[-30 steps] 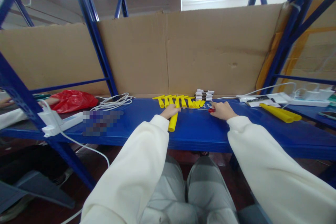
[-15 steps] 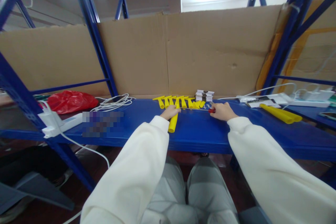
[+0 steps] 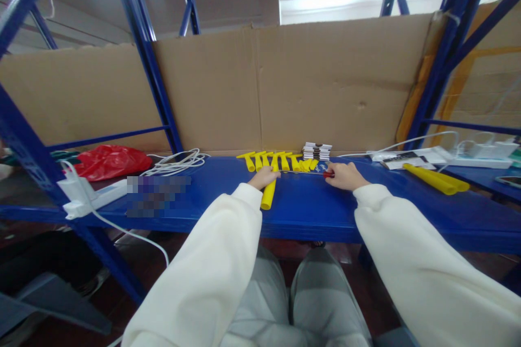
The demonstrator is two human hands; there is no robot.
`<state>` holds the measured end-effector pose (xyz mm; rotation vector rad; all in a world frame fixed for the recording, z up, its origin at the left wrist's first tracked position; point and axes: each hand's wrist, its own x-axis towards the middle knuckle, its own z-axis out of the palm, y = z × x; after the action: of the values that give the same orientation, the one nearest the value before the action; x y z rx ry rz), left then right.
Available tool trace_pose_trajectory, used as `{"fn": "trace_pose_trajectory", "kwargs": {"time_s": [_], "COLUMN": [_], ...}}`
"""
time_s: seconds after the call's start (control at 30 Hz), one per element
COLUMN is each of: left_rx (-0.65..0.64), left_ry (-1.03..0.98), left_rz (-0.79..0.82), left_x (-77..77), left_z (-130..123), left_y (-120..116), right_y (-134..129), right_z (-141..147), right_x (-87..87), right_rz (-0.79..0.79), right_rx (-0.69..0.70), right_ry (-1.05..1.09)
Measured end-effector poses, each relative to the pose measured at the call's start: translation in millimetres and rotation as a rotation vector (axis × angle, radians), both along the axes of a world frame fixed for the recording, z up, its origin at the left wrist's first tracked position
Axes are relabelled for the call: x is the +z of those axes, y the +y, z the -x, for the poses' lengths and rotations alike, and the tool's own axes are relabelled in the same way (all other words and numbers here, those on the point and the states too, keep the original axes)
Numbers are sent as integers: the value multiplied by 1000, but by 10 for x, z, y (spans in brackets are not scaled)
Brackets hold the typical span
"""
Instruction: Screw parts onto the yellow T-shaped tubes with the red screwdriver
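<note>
My left hand (image 3: 264, 177) is closed around a yellow tube (image 3: 267, 196) whose wide end points toward me over the blue table. To its right, my right hand (image 3: 345, 175) grips a small red handle (image 3: 328, 174); a thin rod runs left from it toward the tube. Several yellow T-shaped pieces (image 3: 249, 162) lie in a row behind my left hand. Smaller yellow pieces (image 3: 308, 165) are bunched at the right of that row. Behind them is a stack of white and dark packets (image 3: 316, 151), with a dark printed card (image 3: 321, 167) in front.
Two yellow tubes (image 3: 435, 180) lie at the right by a power strip (image 3: 486, 161). A red plastic bag (image 3: 114, 162), coiled white cable (image 3: 177, 162) and white adapter (image 3: 77, 190) are at the left. Cardboard (image 3: 301, 87) stands behind the blue table (image 3: 309, 211).
The view has tilted slightly, so the table sits a little lower. Both hands keep their holds. At the far left edge, another person's arm has moved mostly out of view.
</note>
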<state>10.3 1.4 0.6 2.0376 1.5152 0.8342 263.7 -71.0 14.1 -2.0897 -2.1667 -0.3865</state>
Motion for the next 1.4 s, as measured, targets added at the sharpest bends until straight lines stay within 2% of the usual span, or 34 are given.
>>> {"fn": "trace_pose_trajectory", "kwargs": {"time_s": [0.33, 0.63, 0.9, 1.23, 1.4], "left_rx": [13, 18, 13, 11, 25], "left_ry": [39, 52, 43, 44, 76], "left_rz": [8, 18, 30, 12, -6], "left_x": [14, 42, 44, 16, 21], "left_z": [-1, -13, -12, -6, -10], "left_y": [-17, -47, -51, -3, -17], "right_y": [19, 54, 19, 31, 29], "right_z": [-20, -46, -22, -19, -22], "right_x": [-17, -37, -20, -32, -17], "right_rz": [-8, -1, -25, -28, -22], "right_rx": [-6, 74, 23, 54, 20], "right_ry": [2, -8, -1, -24, -51]}}
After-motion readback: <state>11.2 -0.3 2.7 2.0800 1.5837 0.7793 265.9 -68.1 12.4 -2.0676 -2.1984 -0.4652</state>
